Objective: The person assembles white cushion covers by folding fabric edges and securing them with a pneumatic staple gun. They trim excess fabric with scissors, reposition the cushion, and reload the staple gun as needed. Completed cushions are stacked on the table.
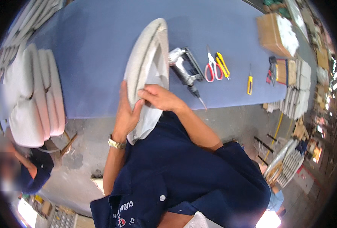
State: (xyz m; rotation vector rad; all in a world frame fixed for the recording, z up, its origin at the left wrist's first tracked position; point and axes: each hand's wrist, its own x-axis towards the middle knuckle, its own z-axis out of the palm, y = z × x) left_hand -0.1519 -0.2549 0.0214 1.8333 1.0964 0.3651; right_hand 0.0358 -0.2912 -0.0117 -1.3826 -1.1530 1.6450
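Note:
A light grey padded seat cushion (138, 60) stands on its edge before my chest, its white underside facing right. My left hand (127, 117) wraps the cushion's near left side, thumb over the fabric edge and a metal-band watch on the wrist. On the underside, my right hand (161, 98) pinches the fabric edge between thumb and curled fingers, close to the left thumb. Just right of the cushion lies a silver and black staple gun (184, 67) with an air fitting at its lower end. Red-handled scissors (213, 70) and a yellow-handled cutting tool (223, 65) lie beyond it.
The table (100, 49) has a blue-grey top. A yellow screwdriver (250, 83), red-handled pliers (270, 72) and a cardboard box (269, 34) are at its right. Grey cushions (41, 91) are stacked left, more (299, 95) right. Another person (29, 167) is at the lower left.

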